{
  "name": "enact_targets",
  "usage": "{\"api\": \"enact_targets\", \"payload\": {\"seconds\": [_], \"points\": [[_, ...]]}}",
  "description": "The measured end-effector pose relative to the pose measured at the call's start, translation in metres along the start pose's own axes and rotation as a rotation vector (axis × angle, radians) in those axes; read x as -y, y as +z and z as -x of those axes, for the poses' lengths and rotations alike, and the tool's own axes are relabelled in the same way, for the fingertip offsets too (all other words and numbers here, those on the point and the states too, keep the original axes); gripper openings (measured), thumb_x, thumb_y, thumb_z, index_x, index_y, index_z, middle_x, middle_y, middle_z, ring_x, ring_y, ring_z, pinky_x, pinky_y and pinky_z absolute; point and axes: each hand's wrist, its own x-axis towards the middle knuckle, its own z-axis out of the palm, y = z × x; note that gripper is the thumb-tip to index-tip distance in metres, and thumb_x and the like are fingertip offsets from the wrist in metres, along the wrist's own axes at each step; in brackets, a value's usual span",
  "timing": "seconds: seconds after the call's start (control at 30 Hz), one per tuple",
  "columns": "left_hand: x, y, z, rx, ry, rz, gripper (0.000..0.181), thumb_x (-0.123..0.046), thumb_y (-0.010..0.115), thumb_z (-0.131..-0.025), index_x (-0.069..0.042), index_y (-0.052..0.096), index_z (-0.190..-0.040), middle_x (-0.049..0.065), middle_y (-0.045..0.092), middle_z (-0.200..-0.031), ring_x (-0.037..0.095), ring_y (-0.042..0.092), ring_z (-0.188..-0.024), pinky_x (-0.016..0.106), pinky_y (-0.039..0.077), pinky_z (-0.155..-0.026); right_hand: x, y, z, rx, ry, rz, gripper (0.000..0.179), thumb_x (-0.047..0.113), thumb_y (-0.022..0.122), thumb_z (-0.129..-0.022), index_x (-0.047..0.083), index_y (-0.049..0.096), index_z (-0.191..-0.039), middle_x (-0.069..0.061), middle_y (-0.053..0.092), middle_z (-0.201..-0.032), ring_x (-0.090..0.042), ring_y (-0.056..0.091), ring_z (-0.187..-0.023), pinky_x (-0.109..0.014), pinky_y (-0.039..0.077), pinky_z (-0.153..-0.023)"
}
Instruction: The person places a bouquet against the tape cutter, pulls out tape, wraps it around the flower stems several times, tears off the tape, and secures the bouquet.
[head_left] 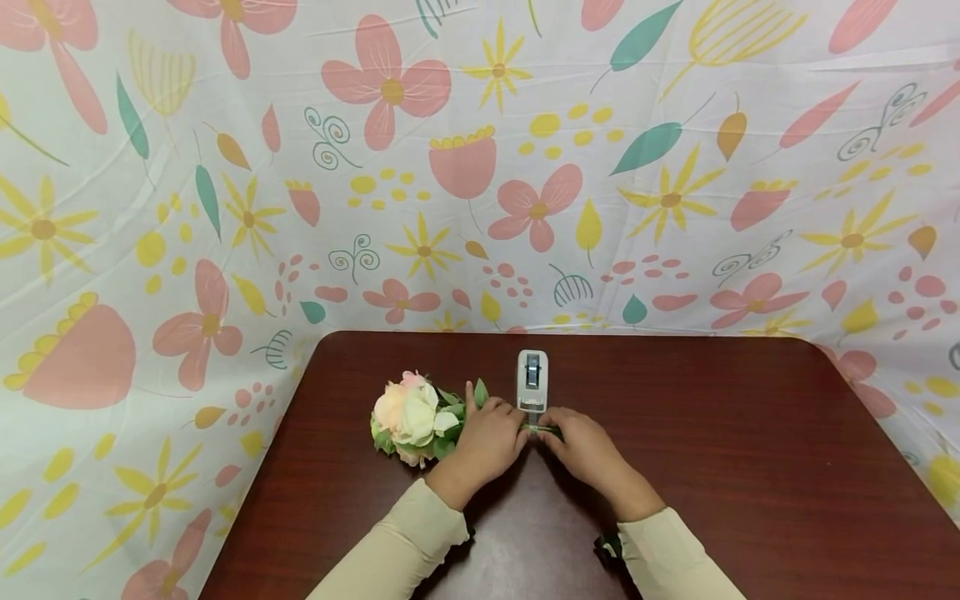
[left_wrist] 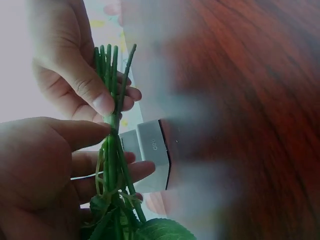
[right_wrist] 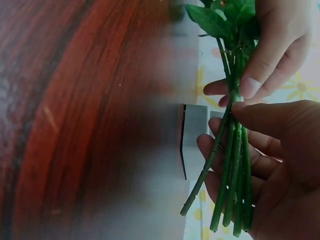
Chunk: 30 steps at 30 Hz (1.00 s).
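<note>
A bouquet of artificial flowers [head_left: 416, 412] in cream, peach and pink lies sideways, blooms to the left. My left hand [head_left: 491, 433] pinches its green stems [left_wrist: 112, 170] just below the leaves, thumb on the near side and fingers behind. Close beside it, my right hand [head_left: 588, 446] pinches the same stems nearer their cut ends [right_wrist: 232, 210], which fan out past the fingers. A white tape dispenser [head_left: 532, 381] stands right behind the stems. Between the hands a short clear strip of tape [head_left: 534, 419] shows at the dispenser's front, and the stems look shiny there.
The dark red-brown wooden table [head_left: 735, 450] stretches out on both sides of the hands. A white cloth with printed flowers [head_left: 540, 167] hangs behind its far edge and along the left. Both forearms, in cream sleeves [head_left: 405, 542], rest over the table's near part.
</note>
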Motion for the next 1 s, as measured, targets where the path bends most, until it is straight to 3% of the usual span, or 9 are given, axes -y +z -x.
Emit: {"api": "enact_targets", "payload": {"seconds": [0.23,0.4,0.63,0.77,1.0], "points": [[0.002,0.000,-0.003,0.008,0.010,0.024,0.021,-0.040,0.062,-0.100,-0.025,0.075,-0.105,-0.004,0.073,-0.108,0.021,0.063,-0.113,0.070,0.028,-0.114,-0.002,0.004,-0.003,-0.017,0.007,-0.016,0.013,0.014,0.076,-0.090,0.015,0.065,-0.096,-0.001,0.070,-0.095,-0.015,0.065,-0.087,-0.039,0.052,-0.077],[0.004,0.001,-0.003,-0.035,0.020,0.034,0.017,-0.040,0.065,-0.098,-0.026,0.074,-0.103,-0.005,0.071,-0.104,0.020,0.065,-0.106,0.066,0.034,-0.112,-0.003,0.004,-0.004,-0.012,0.019,-0.037,0.013,0.013,0.076,-0.090,0.014,0.064,-0.097,0.001,0.069,-0.092,-0.013,0.063,-0.083,-0.037,0.052,-0.075],[0.006,0.009,-0.005,-0.078,0.026,0.059,0.017,-0.037,0.069,-0.096,-0.027,0.073,-0.109,-0.007,0.069,-0.102,0.018,0.065,-0.100,0.059,0.039,-0.108,-0.002,0.002,-0.005,0.027,0.038,-0.059,0.016,0.019,0.068,-0.096,0.009,0.070,-0.108,-0.008,0.072,-0.109,-0.026,0.068,-0.103,-0.049,0.052,-0.092],[0.007,0.010,-0.006,-0.091,0.028,0.080,0.017,-0.036,0.072,-0.095,-0.026,0.073,-0.108,-0.006,0.069,-0.104,0.019,0.065,-0.101,0.060,0.039,-0.109,-0.001,0.001,-0.006,0.046,0.030,-0.018,0.021,0.022,0.062,-0.100,0.007,0.073,-0.111,-0.012,0.073,-0.113,-0.034,0.066,-0.111,-0.057,0.047,-0.095],[0.009,0.013,-0.010,-0.101,0.014,0.077,0.013,-0.037,0.075,-0.091,-0.027,0.069,-0.097,-0.008,0.068,-0.104,0.019,0.062,-0.109,0.066,0.031,-0.114,-0.005,0.001,-0.011,0.052,0.007,0.001,0.009,0.021,0.065,-0.098,0.014,0.070,-0.101,-0.004,0.072,-0.101,-0.028,0.067,-0.102,-0.054,0.046,-0.088]]}}
